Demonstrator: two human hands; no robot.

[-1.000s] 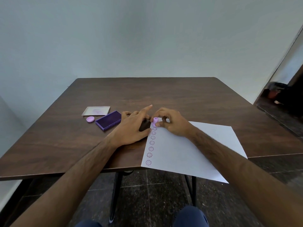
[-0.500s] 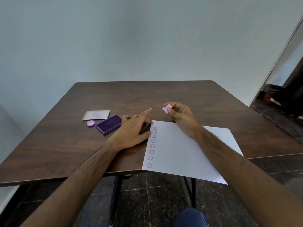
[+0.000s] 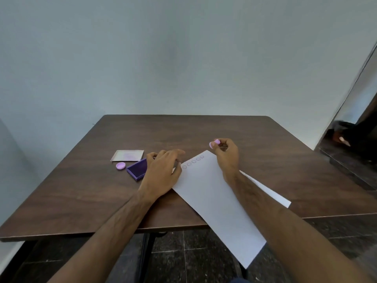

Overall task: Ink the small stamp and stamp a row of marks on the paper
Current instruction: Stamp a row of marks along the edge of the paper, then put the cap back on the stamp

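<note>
1. The open purple ink pad (image 3: 137, 169) lies on the table (image 3: 81, 190), its lid (image 3: 127, 155) and a small round cap (image 3: 120, 165) beside it.
2. No readable writing; ring marks (image 3: 193, 161) line the paper (image 3: 214, 199).
3. The right hand (image 3: 226, 155) pinches the small stamp (image 3: 214, 143) above the table, beyond the paper's far corner.
4. The left hand (image 3: 163, 170) lies flat, fingers on the paper's edge.

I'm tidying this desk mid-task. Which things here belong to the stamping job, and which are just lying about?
In use:
small stamp, pinched in the right hand
paper with its row of marks, under the left hand
ink pad, open

Lying about:
round purple cap
flat lid
</note>
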